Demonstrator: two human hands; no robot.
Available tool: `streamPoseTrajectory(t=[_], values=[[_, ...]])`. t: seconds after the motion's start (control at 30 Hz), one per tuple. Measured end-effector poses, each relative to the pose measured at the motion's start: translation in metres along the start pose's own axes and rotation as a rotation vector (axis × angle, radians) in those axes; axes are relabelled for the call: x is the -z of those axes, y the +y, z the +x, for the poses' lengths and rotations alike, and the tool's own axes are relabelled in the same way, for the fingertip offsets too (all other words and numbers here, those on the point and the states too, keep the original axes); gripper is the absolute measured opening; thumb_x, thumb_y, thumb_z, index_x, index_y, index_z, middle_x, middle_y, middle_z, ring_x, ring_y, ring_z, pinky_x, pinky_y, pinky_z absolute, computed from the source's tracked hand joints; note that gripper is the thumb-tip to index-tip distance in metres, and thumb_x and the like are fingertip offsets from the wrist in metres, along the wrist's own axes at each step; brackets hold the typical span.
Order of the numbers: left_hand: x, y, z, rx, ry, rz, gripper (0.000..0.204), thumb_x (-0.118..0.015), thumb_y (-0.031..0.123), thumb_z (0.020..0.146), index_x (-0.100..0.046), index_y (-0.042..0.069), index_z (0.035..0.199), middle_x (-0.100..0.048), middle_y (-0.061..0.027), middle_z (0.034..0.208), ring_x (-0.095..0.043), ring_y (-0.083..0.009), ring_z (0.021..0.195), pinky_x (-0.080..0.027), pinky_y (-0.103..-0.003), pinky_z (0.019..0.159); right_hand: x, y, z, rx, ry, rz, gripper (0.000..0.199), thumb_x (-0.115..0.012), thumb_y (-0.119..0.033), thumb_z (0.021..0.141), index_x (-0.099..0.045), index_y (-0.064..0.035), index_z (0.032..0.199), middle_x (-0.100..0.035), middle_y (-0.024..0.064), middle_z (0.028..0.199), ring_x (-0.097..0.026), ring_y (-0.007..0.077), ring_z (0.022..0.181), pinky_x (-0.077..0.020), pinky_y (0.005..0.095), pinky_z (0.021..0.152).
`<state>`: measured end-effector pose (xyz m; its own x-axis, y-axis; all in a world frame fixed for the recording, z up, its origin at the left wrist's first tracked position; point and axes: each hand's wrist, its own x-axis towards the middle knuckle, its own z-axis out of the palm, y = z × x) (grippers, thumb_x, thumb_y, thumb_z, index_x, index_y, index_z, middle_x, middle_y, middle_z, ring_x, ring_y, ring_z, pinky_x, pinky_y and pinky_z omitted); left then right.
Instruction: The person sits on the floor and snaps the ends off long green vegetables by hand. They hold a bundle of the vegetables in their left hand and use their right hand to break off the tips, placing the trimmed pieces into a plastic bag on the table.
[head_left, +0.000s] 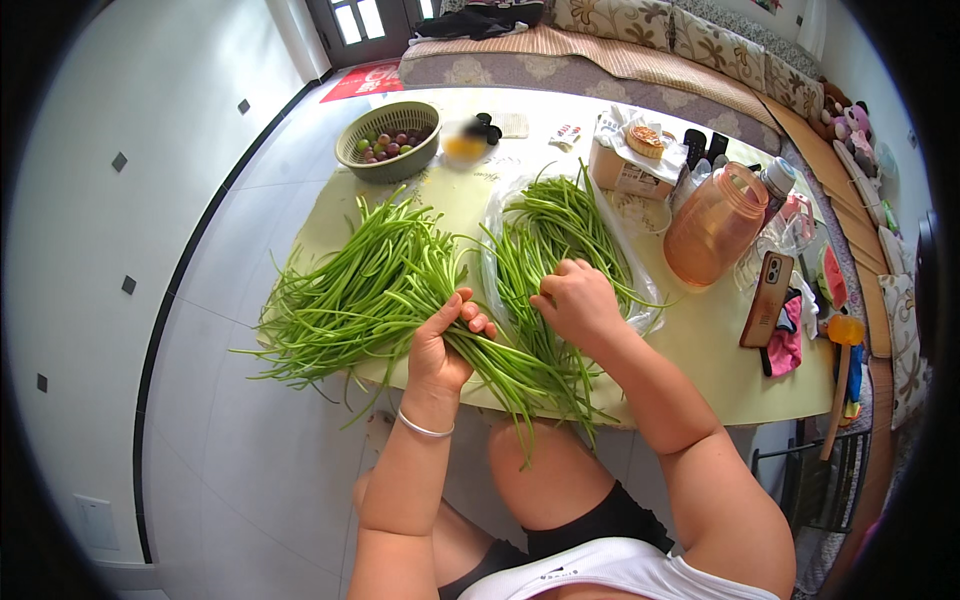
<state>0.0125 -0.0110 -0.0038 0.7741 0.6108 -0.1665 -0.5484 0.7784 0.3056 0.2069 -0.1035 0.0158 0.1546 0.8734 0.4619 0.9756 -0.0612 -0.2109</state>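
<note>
I see a loose heap of green stalks (350, 290) spread over the pale table (700, 350) at my nine o'clock. My left hand (445, 345) is curled shut around a bunch of stems (520, 375) at six o'clock. My right hand (578, 300) sits just beside it, fingers folded, pinching stalks over the plastic bag (620, 250). At two o'clock stands an orange jug (715, 225).

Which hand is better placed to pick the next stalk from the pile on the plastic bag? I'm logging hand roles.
Probably the right hand: it rests on the green stalks lying on the plastic bag, while the left hand already grips a bundle of stalks beside it.
</note>
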Motion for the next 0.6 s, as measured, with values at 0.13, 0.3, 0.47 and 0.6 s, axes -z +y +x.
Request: streamPoseTrajectory(t=[0.13, 0.3, 0.47, 0.6], values=[[-0.002, 0.0, -0.001, -0.01, 0.033, 0.026, 0.014, -0.065, 0.013, 0.089, -0.062, 0.005, 0.101, -0.06, -0.0044, 0.078, -0.057, -0.0189, 0.072, -0.051, -0.04, 0.076, -0.008, -0.005, 0.005, 0.029, 0.064, 0.173, 0.018, -0.071, -0.025, 0.077, -0.065, -0.0081, 0.073, -0.061, 0.0098, 0.078, -0.06, 0.0297, 0.081, -0.0485, 0.0401, 0.074], [0.0, -0.001, 0.001, -0.01, 0.065, 0.061, 0.008, -0.068, 0.009, 0.086, -0.063, 0.006, 0.092, -0.063, -0.0071, 0.078, -0.06, -0.0212, 0.071, -0.052, -0.042, 0.075, -0.007, -0.01, 0.005, -0.128, -0.228, 0.187, 0.02, -0.072, -0.023, 0.077, -0.063, -0.0056, 0.073, -0.063, 0.0099, 0.075, -0.062, 0.0292, 0.076, -0.0493, 0.0399, 0.068], [0.001, 0.0, 0.0, -0.006, 0.135, 0.066, 0.008, -0.067, 0.006, 0.085, -0.061, 0.003, 0.087, -0.066, -0.0121, 0.084, -0.062, -0.0242, 0.075, -0.053, -0.043, 0.08, 0.0, -0.011, 0.007, -0.207, 0.013, 0.561, 0.017, -0.069, -0.02, 0.079, -0.062, -0.0036, 0.077, -0.064, 0.0113, 0.073, -0.062, 0.0276, 0.066, -0.0487, 0.0369, 0.06], [-0.019, -0.005, 0.0, -0.022, 0.217, 0.09, 0.008, -0.064, 0.005, 0.086, -0.06, 0.0, 0.089, -0.068, -0.0172, 0.096, -0.065, -0.0273, 0.084, -0.053, -0.045, 0.087, 0.006, -0.021, 0.003, -0.046, -0.043, 0.668, 0.016, -0.069, -0.019, 0.08, -0.06, -0.0062, 0.078, -0.061, 0.0089, 0.067, -0.059, 0.0273, 0.057, -0.0479, 0.0348, 0.054]])
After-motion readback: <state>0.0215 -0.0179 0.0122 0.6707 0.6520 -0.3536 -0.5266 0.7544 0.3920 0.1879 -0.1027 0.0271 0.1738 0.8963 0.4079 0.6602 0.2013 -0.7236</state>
